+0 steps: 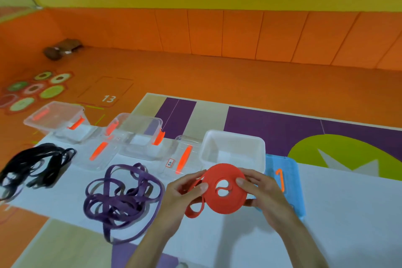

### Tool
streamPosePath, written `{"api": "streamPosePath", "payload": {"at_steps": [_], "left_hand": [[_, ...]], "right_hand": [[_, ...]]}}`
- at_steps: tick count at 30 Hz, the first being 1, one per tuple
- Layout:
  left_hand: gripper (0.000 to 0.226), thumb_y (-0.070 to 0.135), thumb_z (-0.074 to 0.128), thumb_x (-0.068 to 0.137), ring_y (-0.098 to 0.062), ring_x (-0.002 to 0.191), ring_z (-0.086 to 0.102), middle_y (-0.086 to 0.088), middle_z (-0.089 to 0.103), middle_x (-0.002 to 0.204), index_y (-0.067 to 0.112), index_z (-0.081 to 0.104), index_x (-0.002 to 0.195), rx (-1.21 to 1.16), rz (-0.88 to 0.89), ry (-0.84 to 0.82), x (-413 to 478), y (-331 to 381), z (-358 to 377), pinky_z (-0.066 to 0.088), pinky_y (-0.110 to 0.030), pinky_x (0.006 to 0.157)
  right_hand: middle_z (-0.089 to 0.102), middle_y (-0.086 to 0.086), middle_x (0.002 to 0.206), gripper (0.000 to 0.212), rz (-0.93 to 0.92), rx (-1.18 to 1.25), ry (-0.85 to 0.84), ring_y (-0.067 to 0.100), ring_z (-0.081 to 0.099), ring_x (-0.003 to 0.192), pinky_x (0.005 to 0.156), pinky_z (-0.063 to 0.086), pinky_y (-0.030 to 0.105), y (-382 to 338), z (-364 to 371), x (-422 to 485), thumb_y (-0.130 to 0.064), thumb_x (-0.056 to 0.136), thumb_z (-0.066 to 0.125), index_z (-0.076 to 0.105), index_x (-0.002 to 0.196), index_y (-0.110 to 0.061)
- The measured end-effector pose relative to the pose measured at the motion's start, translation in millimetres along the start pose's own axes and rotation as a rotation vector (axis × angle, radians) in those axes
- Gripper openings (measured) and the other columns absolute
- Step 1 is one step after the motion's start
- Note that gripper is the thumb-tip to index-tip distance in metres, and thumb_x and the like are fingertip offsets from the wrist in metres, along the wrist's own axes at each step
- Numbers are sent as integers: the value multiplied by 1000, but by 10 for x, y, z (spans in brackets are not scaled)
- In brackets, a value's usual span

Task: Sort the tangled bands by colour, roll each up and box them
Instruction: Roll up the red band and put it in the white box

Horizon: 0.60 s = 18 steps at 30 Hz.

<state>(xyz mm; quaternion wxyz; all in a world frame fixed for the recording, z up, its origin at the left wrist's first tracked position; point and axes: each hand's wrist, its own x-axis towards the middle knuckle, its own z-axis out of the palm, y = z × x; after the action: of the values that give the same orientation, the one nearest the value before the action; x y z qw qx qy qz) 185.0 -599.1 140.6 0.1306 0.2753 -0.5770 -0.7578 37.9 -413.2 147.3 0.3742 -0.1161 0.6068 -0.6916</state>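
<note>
Pinching the red band coil [230, 202] at both edges, your left hand [185, 196] and right hand [263, 193] hold it just in front of the white box [235, 141] (loose tail dangling left). Purple bands [121, 204] and black bands [41, 181] sit piled further left.

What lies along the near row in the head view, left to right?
black bands → purple bands → left hand → red roll → right hand → blue lid
</note>
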Motion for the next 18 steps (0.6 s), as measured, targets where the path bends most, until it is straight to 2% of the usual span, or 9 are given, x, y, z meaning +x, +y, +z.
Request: {"api": "streamPosePath", "payload": {"at_steps": [3,6,9,11,14,18], "left_hand": [[37,26,79,87,-27,109,74,-8,77,118,23,77,124,7,37,-3,121,82,-206,60,-34,87],[40,39,74,90,-17,123,66,13,64,128,30,73,129,93,125,48,287,36,-367,57,-27,91],[59,49,80,87,-11,134,57,19,54,135,33,60,140,187,233,62,409,-77,-527,52,-32,104],[77,52,83,79,-7,137,53,23,55,140,31,48,144,195,267,39,436,-117,-619,46,-27,108],[89,49,95,68,-6,133,52,28,51,141,33,43,139,225,291,-8,484,-182,-685,44,-15,99],[82,50,97,66,0,130,52,33,54,137,39,50,131,242,291,0,698,-265,-707,43,-9,97]], "right_hand": [[76,17,115,43,-3,24,114,29,77,102,73,62,40,37,316,129,-26,75,91,79,116,-25],[79,15,107,40,-43,78,235,30,78,99,71,63,40,97,681,252,-22,84,82,72,122,-26],[79,14,105,34,-85,124,328,28,79,93,68,63,37,198,965,368,-15,92,75,69,125,-25],[79,15,108,32,-99,156,386,31,79,97,70,64,39,259,1114,436,-15,95,73,68,125,-24],[79,10,108,37,-124,215,481,32,77,103,72,64,43,385,1248,523,-14,97,70,65,130,-29],[71,18,121,45,-118,268,565,39,73,110,72,65,45,549,1296,640,-10,99,66,61,136,-35]]}}
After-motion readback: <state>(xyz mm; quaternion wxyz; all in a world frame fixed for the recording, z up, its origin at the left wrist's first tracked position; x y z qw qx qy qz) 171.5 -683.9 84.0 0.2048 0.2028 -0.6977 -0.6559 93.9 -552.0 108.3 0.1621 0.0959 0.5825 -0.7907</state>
